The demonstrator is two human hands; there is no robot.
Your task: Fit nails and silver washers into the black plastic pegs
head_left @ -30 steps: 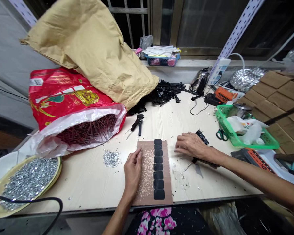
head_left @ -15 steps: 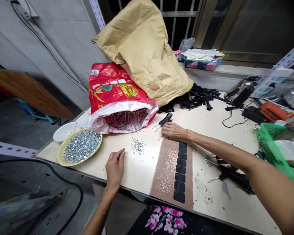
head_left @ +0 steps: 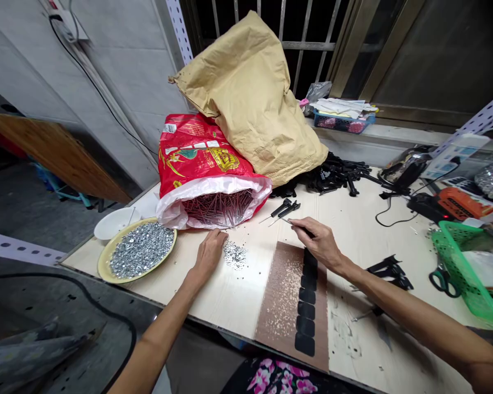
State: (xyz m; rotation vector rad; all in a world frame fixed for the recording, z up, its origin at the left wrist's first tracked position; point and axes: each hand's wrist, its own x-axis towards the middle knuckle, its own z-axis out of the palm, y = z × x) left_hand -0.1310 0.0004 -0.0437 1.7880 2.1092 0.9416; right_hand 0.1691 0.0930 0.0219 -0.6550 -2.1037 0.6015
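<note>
My left hand [head_left: 210, 253] is closed beside a small pile of silvery metal bits [head_left: 235, 255], fingertips at the pile's left edge. Whatever those fingers hold, if anything, is hidden. My right hand [head_left: 321, 244] grips a black-handled piece with a thin metal rod [head_left: 306, 231], mostly covered by the fingers. Two similar black-handled pieces [head_left: 288, 209] lie just beyond it, rods pointing left. Under the right hand runs a brown board [head_left: 271, 306] with a column of black square pads [head_left: 305, 311] and pale crumbs.
A yellow dish of metal bits [head_left: 142, 249] and a white bowl [head_left: 114, 223] stand left. The red sack [head_left: 197, 150] holds many thin rods, with a brown paper sack [head_left: 250, 98] behind. A green basket [head_left: 456, 257], scissors [head_left: 444, 280] and black parts [head_left: 388, 271] are right.
My left hand has moved forward to the pile of metal bits. My right hand has drawn back from the black-handled pieces with one in its grip. The view has shifted slightly.
</note>
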